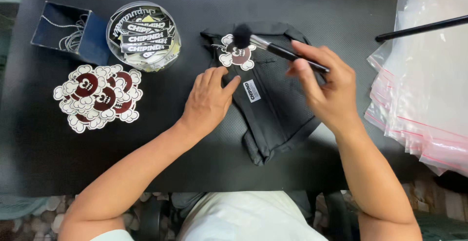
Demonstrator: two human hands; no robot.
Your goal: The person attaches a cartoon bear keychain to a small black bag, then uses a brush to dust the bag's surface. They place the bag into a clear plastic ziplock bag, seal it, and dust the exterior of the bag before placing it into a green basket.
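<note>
Right hand (327,87) pinches a black-handled soft-bristle brush (273,47), bristle head resting on a white-edged maroon cloud-shaped tag (237,55) just beyond the fingers. Left hand (208,99) lies flat, fingers loose, pressing the near edge of a folded black fabric garment (275,109) that sits between both hands; the tag lies on its far end. Left of the left hand: pile of matching maroon-and-white cloud-shaped stickers (97,97). Beyond that, a clear round plastic tub of black-and-white labels (143,35) and a small dark blue open box with a thin chain (68,31). Right of the right hand: stack of clear zip bags (429,94). All on a black table mat (58,153).
</note>
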